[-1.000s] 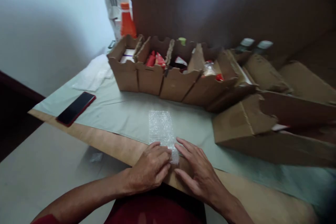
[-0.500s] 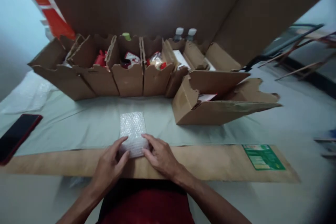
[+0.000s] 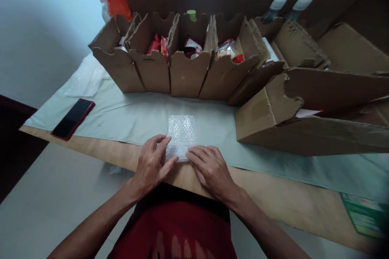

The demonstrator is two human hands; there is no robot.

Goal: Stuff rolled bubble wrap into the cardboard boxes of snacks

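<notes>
A small clear bubble wrap pouch (image 3: 182, 135) lies flat across the pale green cloth and the bare wooden strip before me. My left hand (image 3: 152, 162) is at its left side, fingers spread, with the index fingertip by the left edge and the thumb at the near left corner. At the near right corner is my right hand (image 3: 211, 168), its fingers stretched out side by side and the tips touching the pouch's edge. Neither hand is wrapped round anything. Whether something is inside the pouch, I cannot tell.
Behind stands a row of cardboard bins (image 3: 191, 75) with red and clear packets. Another cardboard bin (image 3: 273, 129) sits at the right. A phone (image 3: 73, 119) and more bubble wrap (image 3: 86, 77) lie left. A green printed card (image 3: 363, 214) is at the table's right end.
The view has turned left, so everything sits further right. My right hand's fingers have come together at the pouch's near right corner; its thumb and finger were apart before. The pouch still lies flat.
</notes>
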